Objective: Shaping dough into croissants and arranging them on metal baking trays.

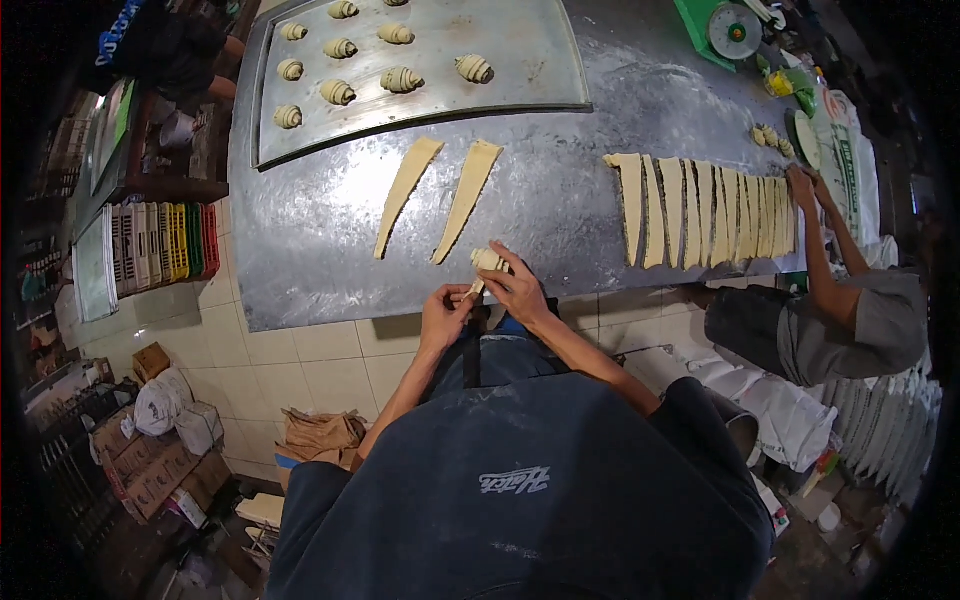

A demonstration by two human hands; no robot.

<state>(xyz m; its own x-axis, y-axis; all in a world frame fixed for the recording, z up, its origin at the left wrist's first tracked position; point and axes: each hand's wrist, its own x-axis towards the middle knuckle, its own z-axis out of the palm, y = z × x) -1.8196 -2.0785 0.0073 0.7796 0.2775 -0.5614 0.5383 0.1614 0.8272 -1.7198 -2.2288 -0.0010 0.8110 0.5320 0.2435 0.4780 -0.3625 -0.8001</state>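
Note:
Over the near edge of the metal table, a partly rolled croissant [487, 260] of pale dough is held between my hands. My right hand [520, 291] has its fingers closed around the rolled part. My left hand [445, 316] pinches the narrow tail of the same dough, lower and to the left. Just beyond my hands, a long dough strip [468, 205] lies flat, wide end away from me. Left of it lies a second dough strip [405, 200], tapered the same way.
A metal baking tray [520, 60] with several rolled croissants stands at the back left of the metal table [560, 180]. Several dough strips [705, 212] lie in a row at right, where a co-worker [850, 310] reaches in. A green scale [722, 32] stands far right; stacked crates [160, 243] are at left.

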